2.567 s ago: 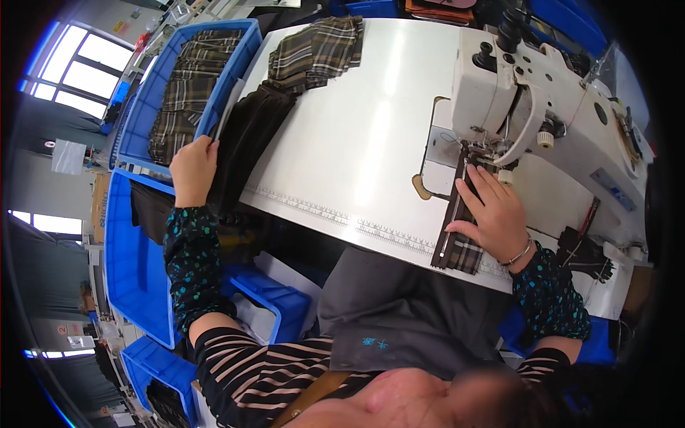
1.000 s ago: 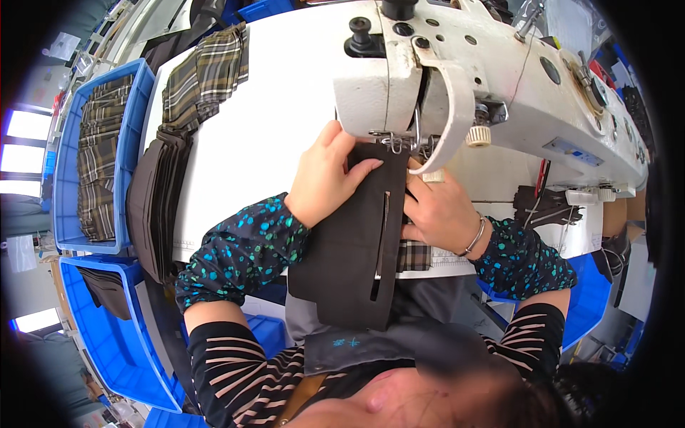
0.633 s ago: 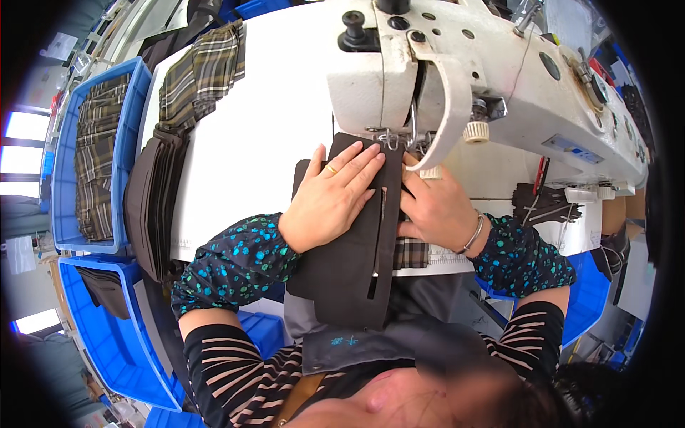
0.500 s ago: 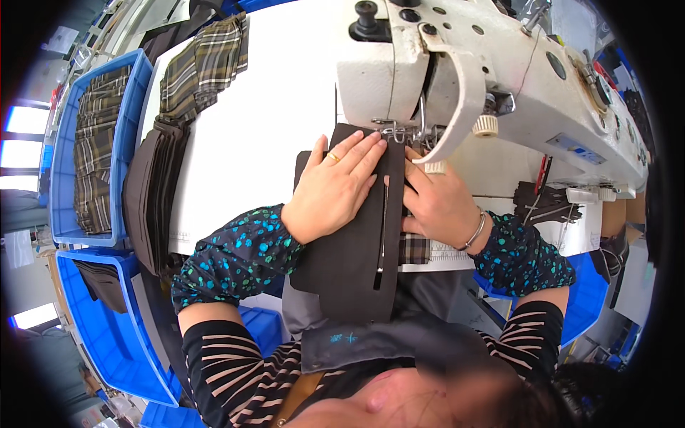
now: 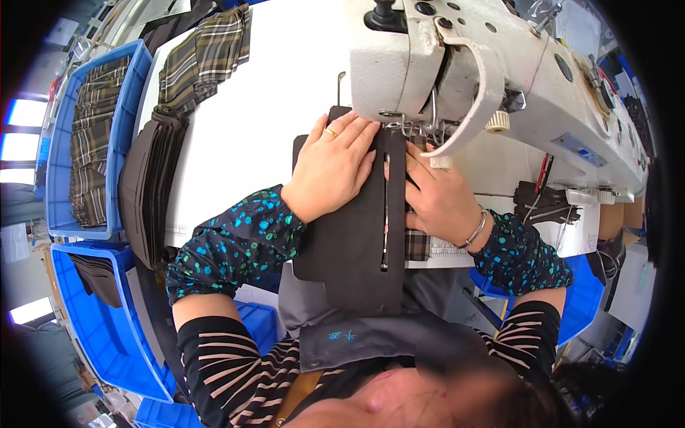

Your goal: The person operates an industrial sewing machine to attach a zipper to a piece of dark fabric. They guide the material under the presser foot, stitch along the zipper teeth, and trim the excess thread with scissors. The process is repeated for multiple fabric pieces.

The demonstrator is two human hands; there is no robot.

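My left hand (image 5: 331,167) lies flat, fingers stretched forward, on a dark brown fabric panel (image 5: 349,267) with a long narrow slit. Its fingertips are close to the presser foot (image 5: 408,130) of a white sewing machine (image 5: 457,71). At the panel's right edge, my right hand (image 5: 444,191) is closed with curled fingers on the fabric. One of its fingertips shows through the slit, under the panel. Plaid cloth (image 5: 417,245) sticks out from beneath, below the right hand. The needle and the stitching point are hidden by the machine parts.
At left, a stack of dark fabric pieces (image 5: 146,192) and plaid pieces (image 5: 203,57) lie on the white table (image 5: 285,71). Blue bins (image 5: 118,143) stand beyond its left edge. Dark scraps (image 5: 546,203) and a red-handled tool (image 5: 544,173) lie at right.
The dark panel has slid forward toward the machine, its slit's near end now farther from my body. My left hand has moved slightly forward with it. The view has shifted a little.
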